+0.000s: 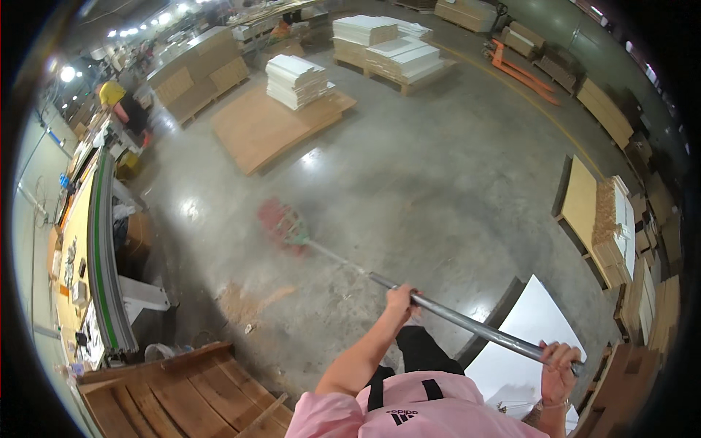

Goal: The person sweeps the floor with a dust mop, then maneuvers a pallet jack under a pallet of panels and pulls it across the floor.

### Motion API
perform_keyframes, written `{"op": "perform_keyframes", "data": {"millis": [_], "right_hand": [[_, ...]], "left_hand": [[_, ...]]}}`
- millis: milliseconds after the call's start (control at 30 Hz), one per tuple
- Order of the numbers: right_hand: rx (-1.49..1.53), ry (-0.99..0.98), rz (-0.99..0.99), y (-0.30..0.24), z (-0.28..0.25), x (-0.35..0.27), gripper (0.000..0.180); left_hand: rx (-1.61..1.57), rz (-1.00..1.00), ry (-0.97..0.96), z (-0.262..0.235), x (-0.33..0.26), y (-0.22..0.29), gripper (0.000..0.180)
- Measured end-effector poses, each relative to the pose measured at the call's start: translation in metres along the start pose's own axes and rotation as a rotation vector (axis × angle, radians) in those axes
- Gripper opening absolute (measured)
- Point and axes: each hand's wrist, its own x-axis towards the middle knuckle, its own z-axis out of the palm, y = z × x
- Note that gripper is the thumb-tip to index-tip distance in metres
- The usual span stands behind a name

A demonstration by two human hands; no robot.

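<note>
Both of my hands are wrapped round the long grey metal handle (467, 321) of a broom. My left hand (401, 302) is closed about the middle of the handle, in front of my body. Near its upper end, at the lower right, my right hand (559, 363) is closed on it too. The handle slants away to the far left, down to the red and green broom head (286, 225), which is blurred by motion over the grey floor. Closer to me lies a patch of brown dust (248, 303) with small bits of debris.
A wooden pallet (175, 394) is at my near left, beside a long workbench (109, 255). White sheets (529, 328) lie at my right. Ahead are a brown board (270, 131) bearing white panels (294, 80) and an orange pallet jack (522, 73). A person (124, 106) bends at far left.
</note>
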Motion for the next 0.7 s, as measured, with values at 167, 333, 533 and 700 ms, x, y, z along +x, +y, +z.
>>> {"op": "perform_keyframes", "data": {"millis": [167, 333, 533, 700], "right_hand": [[-0.228, 0.217, -0.164, -0.002, 0.008, 0.035, 0.033], [-0.359, 0.286, -0.244, 0.042, 0.032, 0.133, 0.033], [-0.319, 0.316, -0.128, 0.099, 0.057, 0.274, 0.031], [-0.336, 0.184, -0.098, 0.081, 0.093, 0.329, 0.035]], "left_hand": [[0.067, -0.129, -0.126, 0.123, 0.077, 0.016, 0.019], [0.217, -0.219, -0.299, 0.224, 0.187, 0.047, 0.018], [0.301, -0.192, -0.193, 0.222, 0.298, 0.106, 0.017], [-0.003, -0.149, -0.172, 0.196, 0.287, 0.151, 0.014]]}}
